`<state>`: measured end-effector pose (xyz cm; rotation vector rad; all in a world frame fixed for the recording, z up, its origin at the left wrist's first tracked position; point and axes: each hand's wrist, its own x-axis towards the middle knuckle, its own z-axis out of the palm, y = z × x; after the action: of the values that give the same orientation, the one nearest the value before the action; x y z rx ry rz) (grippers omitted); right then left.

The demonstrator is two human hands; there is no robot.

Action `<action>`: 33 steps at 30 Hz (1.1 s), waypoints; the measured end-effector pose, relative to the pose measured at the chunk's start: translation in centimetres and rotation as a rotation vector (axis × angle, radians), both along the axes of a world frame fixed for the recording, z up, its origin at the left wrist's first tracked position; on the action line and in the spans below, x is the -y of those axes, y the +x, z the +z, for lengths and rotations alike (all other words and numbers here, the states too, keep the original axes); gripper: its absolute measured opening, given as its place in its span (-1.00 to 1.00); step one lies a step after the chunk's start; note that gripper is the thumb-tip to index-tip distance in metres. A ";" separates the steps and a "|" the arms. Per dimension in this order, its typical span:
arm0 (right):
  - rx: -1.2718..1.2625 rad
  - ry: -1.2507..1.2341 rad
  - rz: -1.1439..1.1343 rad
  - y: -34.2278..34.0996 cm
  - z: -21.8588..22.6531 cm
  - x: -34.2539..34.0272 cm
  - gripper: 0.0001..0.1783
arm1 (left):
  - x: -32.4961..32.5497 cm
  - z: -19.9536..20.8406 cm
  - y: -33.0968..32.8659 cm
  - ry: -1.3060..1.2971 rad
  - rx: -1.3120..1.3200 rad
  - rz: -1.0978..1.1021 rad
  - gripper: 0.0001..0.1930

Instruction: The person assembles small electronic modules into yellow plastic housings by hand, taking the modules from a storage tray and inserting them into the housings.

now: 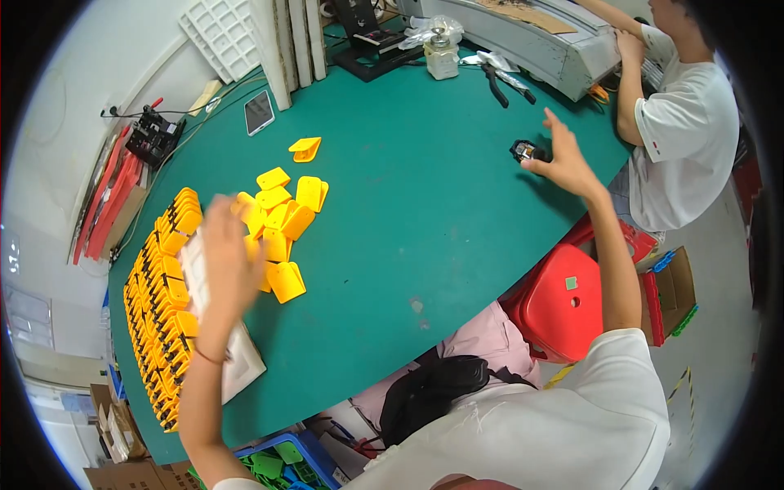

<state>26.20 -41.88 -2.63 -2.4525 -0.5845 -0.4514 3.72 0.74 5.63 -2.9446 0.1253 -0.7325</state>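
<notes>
Blurred by motion, my left hand (229, 255) is over the left side of the table, between a loose pile of flat yellow plastic pieces (287, 282) and a white tray (243, 363). Its fingers are too smeared to read. Left of the tray stand packed rows of yellow pieces with black parts (155, 314). At the far right, my right hand (569, 159) has thumb and index finger spread around a small black device (524, 150) with a shiny face. Whether the thumb touches it I cannot tell. One folded yellow piece (305, 149) lies beyond the pile.
On the green table (392, 245) are a phone (260, 113), a black stand (377, 57), a clear bottle (442, 59) and black-handled pliers (495, 86). A co-worker (682, 131) sits at the right by a grey machine (563, 49). Nearby are a red stool (555, 306) and a blue bin (317, 457).
</notes>
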 end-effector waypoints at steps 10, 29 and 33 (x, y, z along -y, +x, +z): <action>-0.208 0.122 0.778 -5.6 1.4 -12.7 0.00 | 8.8 -7.6 -3.9 -1.511 -0.367 -0.366 -0.67; -0.176 0.080 1.300 -11.6 1.7 -23.6 -0.42 | 5.7 -8.4 -3.5 -2.273 -0.017 -0.268 -0.57; -0.178 0.130 1.179 -11.9 1.6 -23.8 -0.44 | 5.5 -8.4 -3.4 -2.226 -0.049 -0.228 -0.54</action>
<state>14.30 -18.07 -1.01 -1.5975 -1.6537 0.2088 0.32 -4.71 -2.82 -4.9356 -1.1314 -1.3409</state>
